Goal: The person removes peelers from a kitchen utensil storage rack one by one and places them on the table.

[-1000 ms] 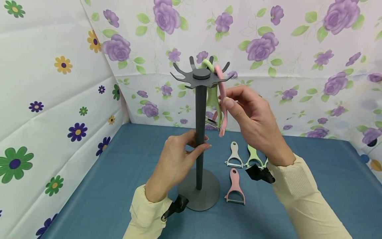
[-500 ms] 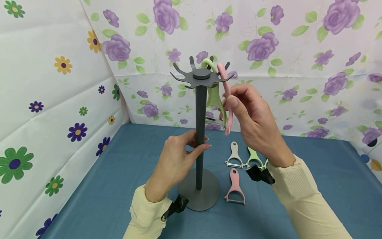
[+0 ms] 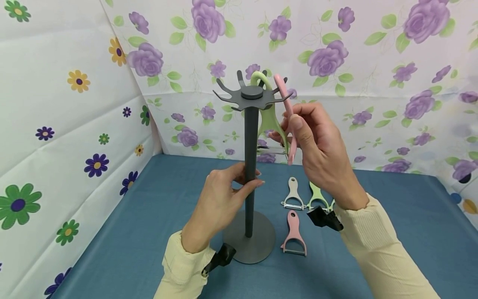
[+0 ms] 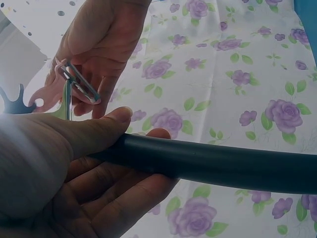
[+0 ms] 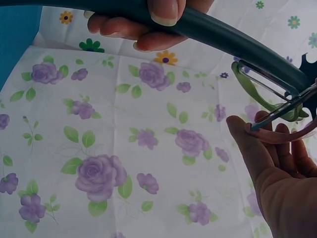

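Note:
A dark grey hook stand [image 3: 251, 141] stands upright, its pole held between the thumb and fingers of my left hand [image 3: 218, 205]. In the left wrist view, the thumb lies over the pole [image 4: 218, 157] and the fingers under it. My right hand [image 3: 325, 151] pinches a pink peeler [image 3: 287, 101] upright at the right-hand hooks; whether a hook passes through its handle hole, I cannot tell. Just behind it hangs a light green peeler [image 3: 269, 118] from a back hook. In the right wrist view, the pink peeler [image 5: 280, 137] lies across my fingers, close against the green one [image 5: 245, 89].
On the blue tablecloth [image 3: 164, 191], right of the round base [image 3: 257, 249], lie a whitish peeler [image 3: 293, 193], another pink peeler [image 3: 293, 232] and a green peeler [image 3: 316, 193], partly hidden by the right wrist's black strap. Floral cloth [image 3: 321, 33] hangs behind.
The pink peeler in my right hand has shifted slightly right and up, tilting more. The hanging green peeler has turned to show more of its face. My left hand stays put.

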{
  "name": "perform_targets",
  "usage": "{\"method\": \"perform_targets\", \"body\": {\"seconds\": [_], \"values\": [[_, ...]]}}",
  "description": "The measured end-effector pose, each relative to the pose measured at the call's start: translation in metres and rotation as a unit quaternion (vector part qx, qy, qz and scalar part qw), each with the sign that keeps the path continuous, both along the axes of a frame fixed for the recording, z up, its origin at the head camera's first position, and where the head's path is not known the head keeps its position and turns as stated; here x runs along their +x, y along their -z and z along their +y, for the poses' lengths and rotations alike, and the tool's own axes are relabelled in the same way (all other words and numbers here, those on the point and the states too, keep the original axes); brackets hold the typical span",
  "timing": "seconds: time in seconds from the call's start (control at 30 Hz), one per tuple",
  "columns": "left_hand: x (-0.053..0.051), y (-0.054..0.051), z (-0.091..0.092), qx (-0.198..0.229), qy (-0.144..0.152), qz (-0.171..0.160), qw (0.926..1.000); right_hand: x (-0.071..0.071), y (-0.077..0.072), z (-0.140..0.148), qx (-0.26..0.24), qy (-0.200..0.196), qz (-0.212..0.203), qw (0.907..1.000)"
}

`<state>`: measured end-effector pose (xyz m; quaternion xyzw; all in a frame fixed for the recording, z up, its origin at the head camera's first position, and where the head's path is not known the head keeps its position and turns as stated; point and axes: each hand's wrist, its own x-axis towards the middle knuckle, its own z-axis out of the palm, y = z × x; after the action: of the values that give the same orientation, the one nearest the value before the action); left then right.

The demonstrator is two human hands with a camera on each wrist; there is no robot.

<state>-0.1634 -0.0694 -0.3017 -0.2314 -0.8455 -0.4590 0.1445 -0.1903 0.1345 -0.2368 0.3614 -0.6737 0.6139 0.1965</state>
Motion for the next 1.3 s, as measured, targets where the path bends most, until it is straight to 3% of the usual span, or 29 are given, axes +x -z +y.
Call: {"method": "perform_targets", "body": {"seconds": [0.23,0.3,0.73,0.97,1.3], "values": [[0.0,0.0,0.0,0.004,0.0,0.005,1.0,0.001,-0.002,-0.002,0.041,0.105,0.032,0.9931],[0.0,0.0,0.0,0.006,0.001,0.005,1.0,0.002,-0.003,-0.002,0.039,0.112,0.033,0.9924],[0.0,0.0,0.0,0.007,0.005,0.002,1.0,0.002,0.003,0.008,0.029,0.117,0.011,0.9926],[0.001,-0.001,0.0,0.005,0.0,0.004,1.0,0.004,0.007,0.015,0.036,0.077,0.0,0.9964],[0.002,-0.002,0.0,0.008,-0.001,-0.009,0.9999,0.01,0.013,0.025,0.044,0.105,-0.016,0.9934]]}}
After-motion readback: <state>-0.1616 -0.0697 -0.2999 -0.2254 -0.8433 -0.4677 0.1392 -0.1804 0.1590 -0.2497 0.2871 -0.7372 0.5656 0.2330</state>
